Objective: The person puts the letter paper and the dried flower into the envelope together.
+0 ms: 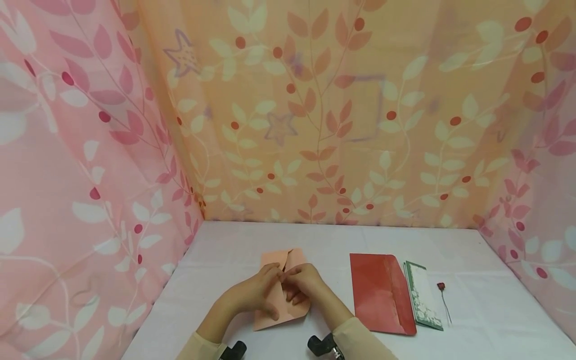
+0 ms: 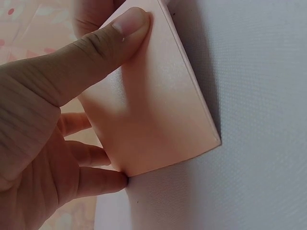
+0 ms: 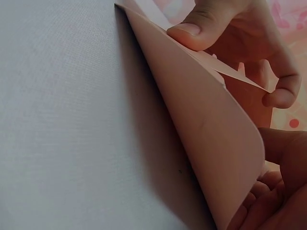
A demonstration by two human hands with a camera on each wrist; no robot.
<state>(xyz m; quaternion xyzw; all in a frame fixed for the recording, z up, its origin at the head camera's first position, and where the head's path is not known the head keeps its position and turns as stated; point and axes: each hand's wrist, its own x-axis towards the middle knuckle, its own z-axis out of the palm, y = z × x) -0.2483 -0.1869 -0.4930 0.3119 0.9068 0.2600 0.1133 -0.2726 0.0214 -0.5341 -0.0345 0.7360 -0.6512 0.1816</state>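
Observation:
A peach envelope (image 1: pixel 292 311) is tilted up off the white table, its flap (image 3: pixel 211 139) standing partly away from the body. My left hand (image 1: pixel 256 292) grips the envelope body, thumb (image 2: pixel 129 28) across its front and fingers around its edge. At the flap side, my right hand (image 1: pixel 307 281) has curled fingers and holds the flap near its edge. In the right wrist view, part of the right hand (image 3: pixel 288 167) shows behind the flap, where some of its fingers are hidden. The two hands meet close together at the envelope's opening.
A red envelope (image 1: pixel 373 290) lies to the right of my right hand. Beside it are a green-bordered white card (image 1: pixel 423 295) and a small dried-looking red rose (image 1: pixel 441 286) on a thin stem. Patterned cloth walls (image 1: pixel 315 125) enclose the white table (image 1: pixel 225 240).

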